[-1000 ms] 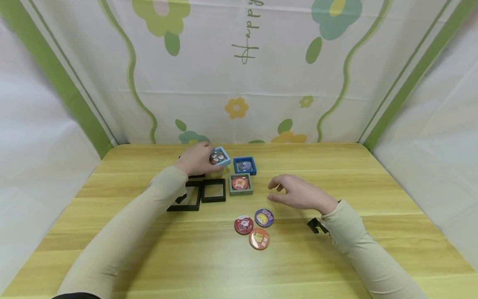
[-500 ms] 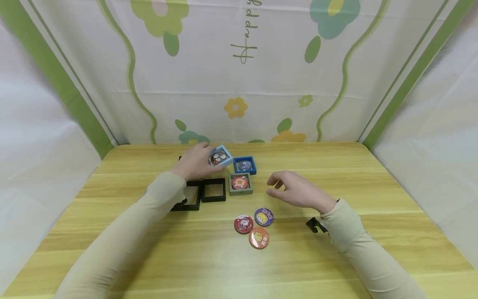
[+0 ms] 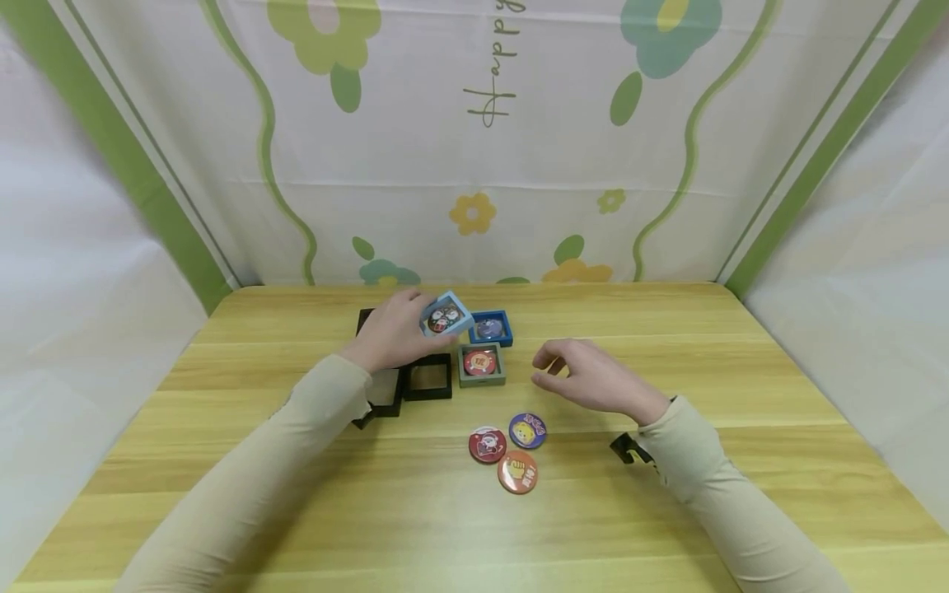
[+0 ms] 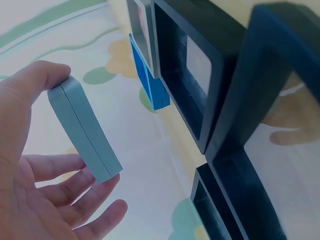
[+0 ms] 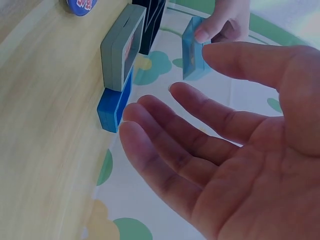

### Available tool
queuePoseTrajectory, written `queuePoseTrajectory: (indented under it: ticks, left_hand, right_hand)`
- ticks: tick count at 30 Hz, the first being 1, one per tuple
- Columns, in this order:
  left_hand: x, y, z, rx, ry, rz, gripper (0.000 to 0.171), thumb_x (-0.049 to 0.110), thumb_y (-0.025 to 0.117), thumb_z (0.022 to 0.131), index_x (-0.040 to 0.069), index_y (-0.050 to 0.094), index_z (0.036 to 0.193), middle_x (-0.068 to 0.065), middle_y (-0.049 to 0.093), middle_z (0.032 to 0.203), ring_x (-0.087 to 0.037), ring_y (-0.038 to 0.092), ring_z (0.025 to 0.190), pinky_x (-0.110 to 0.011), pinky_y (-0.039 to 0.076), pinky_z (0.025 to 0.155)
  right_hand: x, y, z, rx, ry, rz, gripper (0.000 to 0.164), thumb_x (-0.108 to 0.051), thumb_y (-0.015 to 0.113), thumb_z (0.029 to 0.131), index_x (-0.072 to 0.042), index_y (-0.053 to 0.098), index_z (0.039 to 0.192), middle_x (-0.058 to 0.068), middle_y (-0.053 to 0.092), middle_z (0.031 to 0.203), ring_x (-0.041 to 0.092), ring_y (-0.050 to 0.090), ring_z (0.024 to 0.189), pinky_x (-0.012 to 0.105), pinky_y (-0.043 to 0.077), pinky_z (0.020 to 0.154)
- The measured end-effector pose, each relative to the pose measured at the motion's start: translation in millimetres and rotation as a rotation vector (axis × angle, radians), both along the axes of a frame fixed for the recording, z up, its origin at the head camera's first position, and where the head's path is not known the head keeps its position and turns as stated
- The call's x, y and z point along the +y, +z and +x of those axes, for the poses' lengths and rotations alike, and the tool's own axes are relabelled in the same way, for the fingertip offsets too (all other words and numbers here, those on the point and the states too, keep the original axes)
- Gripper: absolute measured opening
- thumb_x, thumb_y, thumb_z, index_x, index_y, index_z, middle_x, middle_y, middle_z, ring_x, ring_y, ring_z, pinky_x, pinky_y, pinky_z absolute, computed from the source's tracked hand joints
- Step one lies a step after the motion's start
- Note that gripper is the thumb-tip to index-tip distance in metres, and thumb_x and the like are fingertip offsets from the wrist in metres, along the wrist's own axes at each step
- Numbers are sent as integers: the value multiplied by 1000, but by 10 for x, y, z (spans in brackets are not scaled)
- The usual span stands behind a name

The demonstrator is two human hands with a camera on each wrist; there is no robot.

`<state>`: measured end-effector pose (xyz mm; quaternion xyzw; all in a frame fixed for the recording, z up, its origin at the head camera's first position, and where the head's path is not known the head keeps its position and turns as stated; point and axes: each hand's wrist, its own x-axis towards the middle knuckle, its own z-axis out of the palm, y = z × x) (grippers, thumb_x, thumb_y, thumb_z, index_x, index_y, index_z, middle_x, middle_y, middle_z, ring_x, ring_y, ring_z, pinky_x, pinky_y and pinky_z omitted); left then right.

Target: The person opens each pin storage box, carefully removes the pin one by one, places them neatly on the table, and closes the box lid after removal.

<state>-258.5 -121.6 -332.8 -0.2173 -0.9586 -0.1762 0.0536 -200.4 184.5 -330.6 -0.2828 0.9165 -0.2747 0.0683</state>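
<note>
The left hand (image 3: 395,332) pinched a light-blue display frame (image 4: 86,131) by opposite sides near the worktop's (image 3: 630,317) far edge, apparently keeping its badge (image 3: 445,319) visible, while the right hand (image 3: 589,379) hovered empty, relaxed.

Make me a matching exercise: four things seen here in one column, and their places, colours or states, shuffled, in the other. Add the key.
Things
1. light blue frame
2. grey-green frame
3. fist badge
4. right hand

Places, colours, states
A. orange, lying flat on the table
B. holding nothing
C. held up by the left hand
D. resting with a red badge inside

Pairs: 1-C, 2-D, 3-A, 4-B
</note>
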Motion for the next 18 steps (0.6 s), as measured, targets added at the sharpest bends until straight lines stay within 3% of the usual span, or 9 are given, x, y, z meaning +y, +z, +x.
queuePoseTrajectory:
  ticks: [9,18]
  left_hand:
    - [56,32,132,-20,8,29,76,59,65,85,9,53,141,-14,51,133,-24,52,94,-38,50,67]
    - [188,64,335,-43,-20,100,76,61,64,86,9,55,140,-16,51,135,-24,51,101,-37,50,73]
  right_hand:
    - [-15,-23,-14,0,-24,-16,17,-22,65,96,-8,69,105,-1,66,96,15,62,88,33,52,72]
    - [-39,-26,0,-20,-43,-92,18,-23,64,98,-8,68,107,-3,65,96,16,61,90,34,51,73]
